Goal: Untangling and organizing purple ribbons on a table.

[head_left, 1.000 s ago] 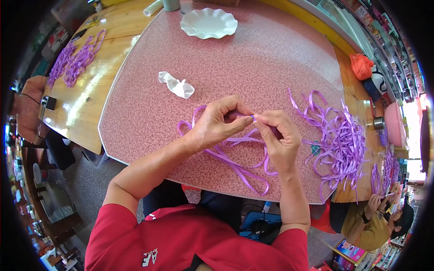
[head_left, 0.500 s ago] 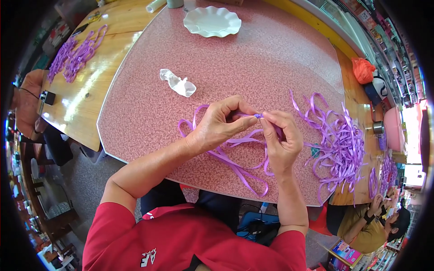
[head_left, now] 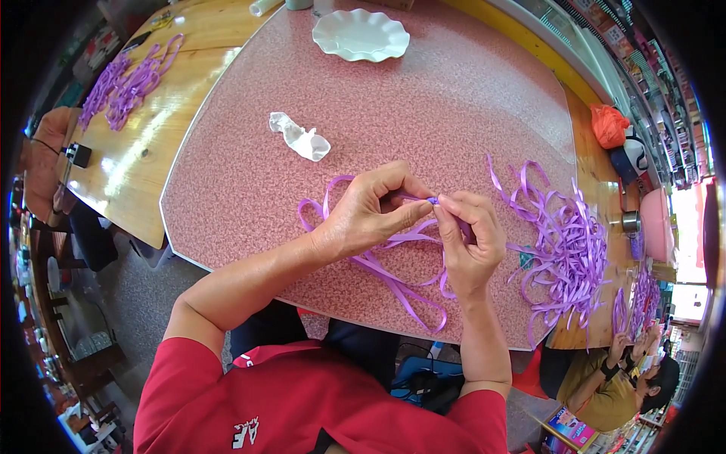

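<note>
Between my two hands, over the near part of the pink table, a purple ribbon [head_left: 398, 290] is pinched where a small dark purple knot or fold shows at the fingertips. My left hand [head_left: 372, 208] is closed on it, thumb against forefinger. From the other side my right hand [head_left: 473, 236] pinches the same spot, its other fingers curled in. Loose loops of the ribbon hang below both hands and lie on the table. To the right of my right hand lies a large tangled heap of purple ribbon [head_left: 567, 261].
A crumpled white tissue [head_left: 300, 138] lies beyond my left hand. Farther back stands a white scalloped plate [head_left: 361, 35]. More purple ribbons [head_left: 136, 87] rest on the wooden table [head_left: 155, 144] at left. Another person [head_left: 605, 386] sits at lower right, hands raised.
Both hands keep their pinch on the ribbon, with only slight finger shifts. The view has tilted a little. The other person's hands at right have moved slightly.
</note>
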Tool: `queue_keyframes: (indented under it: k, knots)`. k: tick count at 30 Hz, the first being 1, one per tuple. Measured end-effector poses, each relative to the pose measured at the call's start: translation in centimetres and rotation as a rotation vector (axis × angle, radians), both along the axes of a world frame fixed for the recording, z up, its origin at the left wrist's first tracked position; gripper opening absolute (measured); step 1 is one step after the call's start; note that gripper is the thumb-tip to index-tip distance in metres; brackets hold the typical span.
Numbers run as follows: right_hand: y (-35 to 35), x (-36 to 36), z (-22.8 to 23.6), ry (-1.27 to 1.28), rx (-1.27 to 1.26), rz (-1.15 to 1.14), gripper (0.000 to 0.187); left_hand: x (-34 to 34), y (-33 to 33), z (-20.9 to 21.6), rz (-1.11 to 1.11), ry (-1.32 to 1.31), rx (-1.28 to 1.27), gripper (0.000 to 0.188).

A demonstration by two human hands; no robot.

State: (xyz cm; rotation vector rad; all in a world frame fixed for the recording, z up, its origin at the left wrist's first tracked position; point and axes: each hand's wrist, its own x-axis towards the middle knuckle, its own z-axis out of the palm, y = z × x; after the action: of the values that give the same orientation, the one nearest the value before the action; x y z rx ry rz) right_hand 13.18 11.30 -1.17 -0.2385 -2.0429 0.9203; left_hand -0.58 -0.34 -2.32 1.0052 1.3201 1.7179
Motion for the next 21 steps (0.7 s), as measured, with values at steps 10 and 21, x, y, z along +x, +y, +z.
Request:
queue_keyframes:
  k: [10, 21]
  knots:
    - [0.9, 0.7, 0.1, -0.068, -0.157, 0.121, 0.015, -0.9, 0.2, 0.3, 0.063, 0.439, 0.120, 0.009]
    - [1.5, 0.7, 0.4, -0.133, -0.157, 0.218, 0.014, -1.2, 0.3, -0.1, 0.056, 0.567, 0.161, 0.011]
